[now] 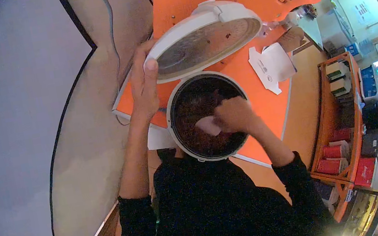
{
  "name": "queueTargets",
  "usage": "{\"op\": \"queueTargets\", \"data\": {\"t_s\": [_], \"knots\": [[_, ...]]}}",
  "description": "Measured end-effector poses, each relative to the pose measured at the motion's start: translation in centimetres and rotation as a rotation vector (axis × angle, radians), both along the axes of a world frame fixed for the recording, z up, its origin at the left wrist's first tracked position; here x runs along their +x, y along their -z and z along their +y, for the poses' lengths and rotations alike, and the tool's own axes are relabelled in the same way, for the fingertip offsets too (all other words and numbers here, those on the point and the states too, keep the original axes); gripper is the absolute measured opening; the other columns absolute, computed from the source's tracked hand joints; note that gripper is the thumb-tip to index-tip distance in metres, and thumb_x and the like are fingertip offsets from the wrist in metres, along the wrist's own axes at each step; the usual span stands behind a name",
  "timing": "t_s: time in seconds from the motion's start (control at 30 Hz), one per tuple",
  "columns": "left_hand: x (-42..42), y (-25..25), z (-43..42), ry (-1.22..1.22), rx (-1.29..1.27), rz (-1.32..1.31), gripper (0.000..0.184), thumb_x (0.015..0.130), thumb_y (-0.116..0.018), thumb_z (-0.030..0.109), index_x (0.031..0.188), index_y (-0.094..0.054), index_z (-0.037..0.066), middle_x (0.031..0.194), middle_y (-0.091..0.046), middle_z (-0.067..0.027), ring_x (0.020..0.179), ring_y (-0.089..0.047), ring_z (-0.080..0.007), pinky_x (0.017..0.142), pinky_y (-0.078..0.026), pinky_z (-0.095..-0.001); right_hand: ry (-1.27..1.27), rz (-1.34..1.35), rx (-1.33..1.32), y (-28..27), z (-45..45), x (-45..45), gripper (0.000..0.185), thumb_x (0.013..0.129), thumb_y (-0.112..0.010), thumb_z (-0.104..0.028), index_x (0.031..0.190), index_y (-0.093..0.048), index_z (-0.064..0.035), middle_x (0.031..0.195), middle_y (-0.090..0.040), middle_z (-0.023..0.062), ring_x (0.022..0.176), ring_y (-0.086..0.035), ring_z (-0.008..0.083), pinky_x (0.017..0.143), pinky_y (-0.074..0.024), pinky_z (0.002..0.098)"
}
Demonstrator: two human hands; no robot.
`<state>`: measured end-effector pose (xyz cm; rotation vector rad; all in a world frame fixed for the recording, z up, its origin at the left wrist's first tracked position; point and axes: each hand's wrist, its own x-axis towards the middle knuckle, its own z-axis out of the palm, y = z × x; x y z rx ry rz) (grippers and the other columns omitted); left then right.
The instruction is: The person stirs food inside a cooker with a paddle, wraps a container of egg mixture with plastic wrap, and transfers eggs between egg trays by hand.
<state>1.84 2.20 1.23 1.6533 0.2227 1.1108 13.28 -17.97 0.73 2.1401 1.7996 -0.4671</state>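
My left hand [144,78] grips the edge of a white lid [206,40], thumb on the rim. The lid is tilted up and its metallic underside shows a few dark specks. Below it stands a round pot [176,137] with a pale rim and a dark interior; what fills it is too dark to name. Inside the pot's mouth, my right hand [234,114] is closed around a pale, flat, scoop-like tool [208,126]. The tool's handle is hidden by my fingers. Whether the lid is hinged to the pot I cannot tell.
The pot stands on an orange table [270,127]. An opened white carton [273,69] lies to the right, and an orange panel [179,2] rises behind the lid. Farther right is an orange shelf [322,120] with red packages [333,165]. A grey cable [113,35] runs down the left wall.
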Motion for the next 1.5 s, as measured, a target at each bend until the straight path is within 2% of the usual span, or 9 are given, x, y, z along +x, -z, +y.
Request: {"op": "queueTargets", "data": {"t_s": [0.27, 0.47, 0.8, 1.1, 1.2, 1.23, 1.3, 1.37, 1.5], "knots": [[-0.3, -0.8, -0.3, -0.018, -0.019, 0.056, 0.049, 0.098, -0.035, 0.043, 0.117, -0.050, 0.001, 0.110, -0.054, -0.0111, 0.106, -0.048, -0.0183, 0.094, -0.036, -0.0323, -0.062, 0.023, 0.096, 1.7, 0.8, -0.8, 0.024, 0.077, -0.062, -0.030, 0.069, -0.070, -0.0079, 0.069, -0.067, 0.0154, 0.065, -0.068, 0.0285, 0.058, -0.0544, 0.0419], [-0.3, -0.5, -0.4, 0.007, 0.000, 0.038, 0.047, 0.099, -0.034, 0.040, 0.117, -0.050, 0.000, 0.110, -0.054, -0.0115, 0.107, -0.048, -0.0185, 0.095, -0.036, -0.0326, -0.102, -0.438, 0.334, 2.3, 2.7, 1.5, 0.016, 0.077, -0.059, -0.017, 0.069, -0.070, -0.0090, 0.069, -0.068, 0.0114, 0.063, -0.068, 0.0244, 0.052, -0.0528, 0.0369], [-0.3, 0.4, 0.3, -0.017, -0.015, 0.014, 0.047, 0.099, -0.033, 0.039, 0.117, -0.049, -0.002, 0.112, -0.053, -0.0116, 0.108, -0.047, -0.0193, 0.096, -0.034, -0.0326, 0.057, -0.028, -0.169, 2.3, 0.6, 2.7, 0.027, 0.078, -0.057, -0.031, 0.077, -0.070, -0.0065, 0.076, -0.067, 0.0167, 0.073, -0.067, 0.0333, 0.064, -0.0536, 0.0450], [-0.9, 0.1, 0.1, 0.011, -0.015, 0.056, 0.049, 0.098, -0.035, 0.041, 0.119, -0.048, -0.002, 0.112, -0.052, -0.0116, 0.109, -0.046, -0.0192, 0.096, -0.033, -0.0321, 0.128, 0.360, 0.035, 11.3, -1.2, 3.1, 0.038, 0.082, -0.046, -0.030, 0.085, -0.065, 0.0038, 0.086, -0.065, 0.0265, 0.081, -0.063, 0.0435, 0.073, -0.0501, 0.0543], [-0.8, -0.2, -0.1, 0.012, -0.020, 0.031, 0.050, 0.098, -0.035, 0.041, 0.119, -0.048, -0.002, 0.113, -0.052, -0.0122, 0.110, -0.046, -0.0195, 0.097, -0.033, -0.0324, -0.383, 0.547, 0.403, 14.5, -1.9, 6.6, 0.032, 0.083, -0.047, -0.026, 0.079, -0.064, 0.0018, 0.072, -0.064, 0.0190, 0.060, -0.062, 0.0345, 0.054, -0.0509, 0.0480], [-0.8, -0.2, -0.1, 0.008, -0.022, 0.029, 0.050, 0.098, -0.035, 0.041, 0.119, -0.048, -0.002, 0.113, -0.052, -0.0122, 0.110, -0.046, -0.0195, 0.097, -0.033, -0.0324, 0.250, 0.955, -0.056, 13.1, -1.4, 7.1, 0.030, 0.084, -0.049, -0.026, 0.077, -0.063, 0.0004, 0.068, -0.062, 0.0137, 0.052, -0.057, 0.0261, 0.045, -0.0464, 0.0413], [-0.9, -0.1, -0.1, -0.016, 0.005, 0.051, 0.050, 0.098, -0.034, 0.041, 0.120, -0.048, -0.002, 0.114, -0.051, -0.0132, 0.111, -0.046, -0.0203, 0.098, -0.032, -0.0329, 0.911, 1.272, -0.554, 10.2, -1.3, 7.1, 0.029, 0.085, -0.051, -0.026, 0.074, -0.062, -0.0010, 0.064, -0.059, 0.0083, 0.044, -0.052, 0.0176, 0.036, -0.0419, 0.0346], [-1.0, -0.1, -0.1, -0.008, -0.002, 0.060, 0.050, 0.098, -0.034, 0.041, 0.120, -0.047, -0.002, 0.114, -0.052, -0.0136, 0.111, -0.046, -0.0209, 0.098, -0.032, -0.0334, 1.080, 1.188, -0.351, 6.5, -1.6, 6.6, 0.020, 0.085, -0.048, -0.011, 0.080, -0.061, 0.0025, 0.058, -0.048, 0.0005, 0.038, -0.030, 0.0009, 0.031, -0.0230, 0.0195], [-1.0, 0.1, -0.1, 0.001, -0.018, 0.062, 0.051, 0.098, -0.034, 0.042, 0.120, -0.048, -0.001, 0.115, -0.052, -0.0141, 0.112, -0.046, -0.0217, 0.099, -0.032, -0.0344, 1.090, 1.306, -0.370, 3.7, -2.9, 8.7, 0.020, 0.085, -0.049, -0.012, 0.083, -0.062, 0.0036, 0.059, -0.053, 0.0050, 0.039, -0.041, 0.0081, 0.034, -0.0341, 0.0246]]}}
